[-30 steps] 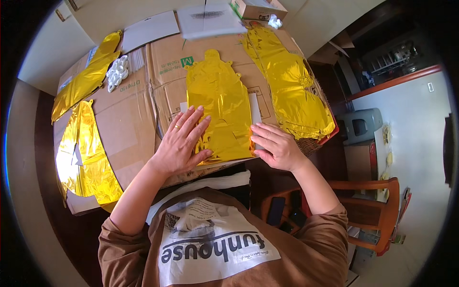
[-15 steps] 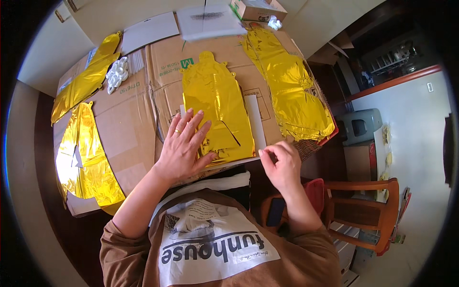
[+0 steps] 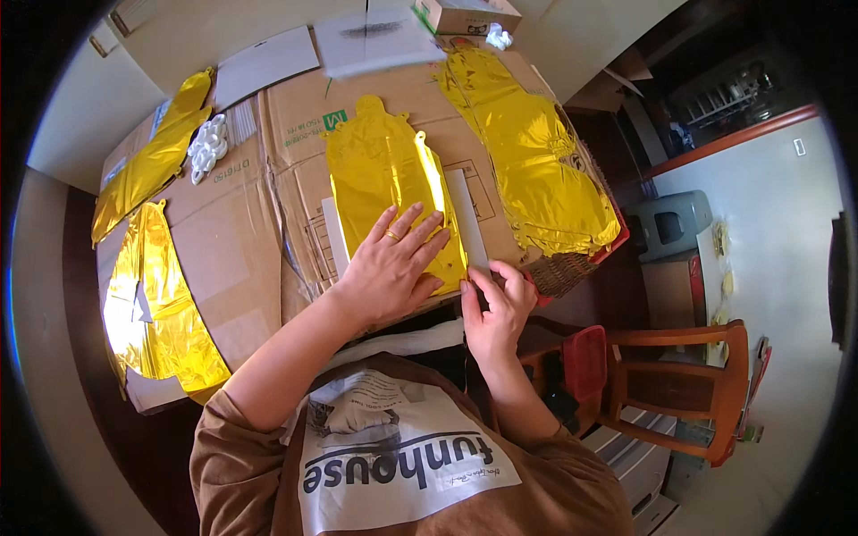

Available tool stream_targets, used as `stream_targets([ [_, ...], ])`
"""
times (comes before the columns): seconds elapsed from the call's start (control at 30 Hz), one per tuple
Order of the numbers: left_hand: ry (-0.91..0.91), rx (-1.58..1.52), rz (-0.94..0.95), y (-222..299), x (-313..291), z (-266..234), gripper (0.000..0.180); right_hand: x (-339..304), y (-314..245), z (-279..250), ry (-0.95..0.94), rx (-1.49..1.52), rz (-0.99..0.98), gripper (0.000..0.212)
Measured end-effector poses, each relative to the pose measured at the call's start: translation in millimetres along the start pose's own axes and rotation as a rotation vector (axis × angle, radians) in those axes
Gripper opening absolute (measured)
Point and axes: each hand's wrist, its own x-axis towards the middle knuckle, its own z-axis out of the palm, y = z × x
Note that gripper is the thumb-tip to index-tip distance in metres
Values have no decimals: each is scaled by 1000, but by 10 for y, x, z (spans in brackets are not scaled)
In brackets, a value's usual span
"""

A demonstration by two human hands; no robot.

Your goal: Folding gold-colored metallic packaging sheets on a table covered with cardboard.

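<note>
A flat, uninflated gold foil balloon with small tabs lies on a white card in the middle of the cardboard-covered table. My left hand rests flat on its near part, fingers spread, a ring on one finger. At the balloon's near right corner my right hand pinches the foil edge between thumb and fingers. Along its right side the foil is turned up, with a bright crease running toward my hands. The near edge is partly hidden under my left hand.
A stack of gold foil balloons lies at the right above a wicker basket. More gold foil lies far left and near left, beside a white ribbon bundle. A carton stands at the back; a wooden chair is at right.
My left hand has slid right across the foil. My right hand has moved left onto the balloon's corner and taken its edge. The balloon's right side has lifted into a fold.
</note>
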Motion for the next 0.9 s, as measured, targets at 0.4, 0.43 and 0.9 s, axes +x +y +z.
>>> stream_targets([
  [0.4, 237, -176, -96, -19, -573, -468, 46, 168, 63, -304, -286, 386, 324, 19],
  [0.43, 238, -148, -47, -33, -690, -474, 43, 206, 103, -298, -330, 405, 326, 21],
  [0.9, 65, 133, 139, -59, -735, -353, 22, 848, 146, -226, -798, 139, 271, 37],
])
